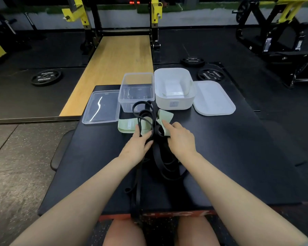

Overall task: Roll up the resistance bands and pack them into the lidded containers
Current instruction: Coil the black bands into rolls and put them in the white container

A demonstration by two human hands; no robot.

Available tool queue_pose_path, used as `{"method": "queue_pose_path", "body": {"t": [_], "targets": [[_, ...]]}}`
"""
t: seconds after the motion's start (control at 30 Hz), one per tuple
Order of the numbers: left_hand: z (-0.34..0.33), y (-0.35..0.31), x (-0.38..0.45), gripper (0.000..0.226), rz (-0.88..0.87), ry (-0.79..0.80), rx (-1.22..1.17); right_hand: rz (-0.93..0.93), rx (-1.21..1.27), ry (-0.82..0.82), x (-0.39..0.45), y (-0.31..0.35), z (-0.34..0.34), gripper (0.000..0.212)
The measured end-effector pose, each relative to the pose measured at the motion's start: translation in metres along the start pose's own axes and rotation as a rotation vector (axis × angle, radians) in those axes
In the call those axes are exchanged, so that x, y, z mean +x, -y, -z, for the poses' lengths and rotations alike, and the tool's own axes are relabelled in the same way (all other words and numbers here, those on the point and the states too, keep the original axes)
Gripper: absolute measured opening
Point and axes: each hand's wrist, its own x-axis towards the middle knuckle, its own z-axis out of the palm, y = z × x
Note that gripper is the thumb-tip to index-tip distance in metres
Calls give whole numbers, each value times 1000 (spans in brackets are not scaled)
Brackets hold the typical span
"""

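A tangle of black resistance bands lies on the black padded platform, with loose strands trailing toward me over the front edge. Pale green bands lie under and beside the tangle. My left hand grips black strands at the middle of the pile. My right hand holds the black bands next to a green band, its forefinger stretched out. A clear container and a white container stand open behind the pile.
The clear lid lies left of the clear container, and the white lid lies right of the white one. Weight plates sit on the dark floor. A wooden lifting platform and yellow rack posts stand beyond.
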Motion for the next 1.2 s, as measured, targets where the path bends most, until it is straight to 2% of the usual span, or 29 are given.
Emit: {"method": "queue_pose_path", "body": {"t": [0.53,0.67,0.77,0.83,0.93,1.07,1.2], "targets": [[-44,-101,55,49,-157,50,-69,-70,-215,-107,-3,-109,34,67],[-54,-115,64,49,-184,64,-31,-82,-320,-46,-3,-134,41,73],[-65,-114,65,55,-146,108,20,-74,-475,-93,-3,-142,30,83],[-72,-110,67,67,-138,88,177,-45,-448,-164,-3,-146,20,80],[-73,-109,68,60,-178,81,283,-1,-342,-130,-6,-145,12,69],[-69,-106,60,45,-142,109,228,-10,-291,-52,-10,-143,8,62],[-64,-105,55,48,-75,124,99,-24,-288,14,-11,-135,9,64]]}}
